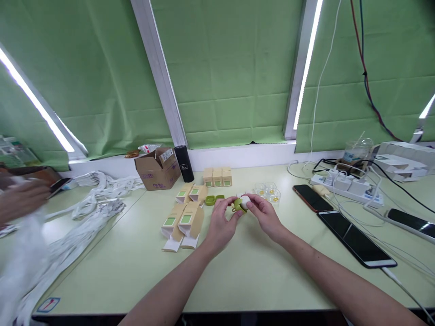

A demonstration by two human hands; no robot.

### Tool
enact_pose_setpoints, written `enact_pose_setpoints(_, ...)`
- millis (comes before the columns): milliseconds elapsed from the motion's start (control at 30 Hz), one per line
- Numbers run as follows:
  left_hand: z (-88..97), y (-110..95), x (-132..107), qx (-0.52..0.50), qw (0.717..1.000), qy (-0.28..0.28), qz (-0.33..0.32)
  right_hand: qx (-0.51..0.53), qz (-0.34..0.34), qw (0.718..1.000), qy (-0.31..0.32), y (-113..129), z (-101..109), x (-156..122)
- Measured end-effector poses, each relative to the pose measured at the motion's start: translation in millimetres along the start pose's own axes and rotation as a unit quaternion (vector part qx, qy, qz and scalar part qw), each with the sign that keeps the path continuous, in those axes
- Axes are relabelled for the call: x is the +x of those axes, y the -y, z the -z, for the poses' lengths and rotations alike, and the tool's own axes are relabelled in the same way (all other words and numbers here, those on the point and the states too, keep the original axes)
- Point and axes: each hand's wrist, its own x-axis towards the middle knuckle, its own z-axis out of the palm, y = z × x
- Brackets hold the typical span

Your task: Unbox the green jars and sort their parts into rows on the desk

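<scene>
- Center: a small green piece [237,205] and a rounded white piece [245,202] are held together just above the worktop [251,271]; whether they are joined cannot be told.
- Left hand [220,222]: fingers closed on the green piece, thumb at its near side, the other fingers at its far side.
- Right hand [266,216]: fingers pinching the white piece from the right.
- Key relation: the two pieces lie side by side between the fingertips, green to the left, white to the right and slightly farther from the person. The line through them runs roughly from hand to hand; neither hand is nearer, since both touch the pair. The green piece's own long axis is too small to make out.
- Left of the hands: two square green containers [210,203] sit just beyond the left fingers, beside cream cartons [192,213] with green squares.
- Beyond the right hand: a clear tray [267,192] with yellow spots, near but untouched.
- Far right: a phone [355,237], well apart.
- Far left: a co-worker's hand [25,199], blurred, above white strips [76,235].
</scene>
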Motion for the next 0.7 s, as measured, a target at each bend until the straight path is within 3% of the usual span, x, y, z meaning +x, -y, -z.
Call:
enact_pose_setpoints(133,0.4,4.5,-0.2,0.002,1.0,-0.02,0.007,0.106,-0.05,0.991,-0.057,-4.0,5.7,6.4)
enact_pose_setpoints(300,3.2,9.5,1.2,-0.024,0.998,-0.057,0.026,0.209,-0.095,0.973,-0.032,4.1,14.2,8.9)
enact_pose_setpoints(500,5.2,15.9,6.0,-0.081,0.987,-0.115,0.074,0.238,-0.111,0.963,-0.053,10.4,14.8,7.9)
enact_pose_setpoints(700,4.5,16.6,7.6,-0.097,0.984,-0.124,0.086,0.191,-0.07,0.975,-0.089,13.9,15.2,6.7)
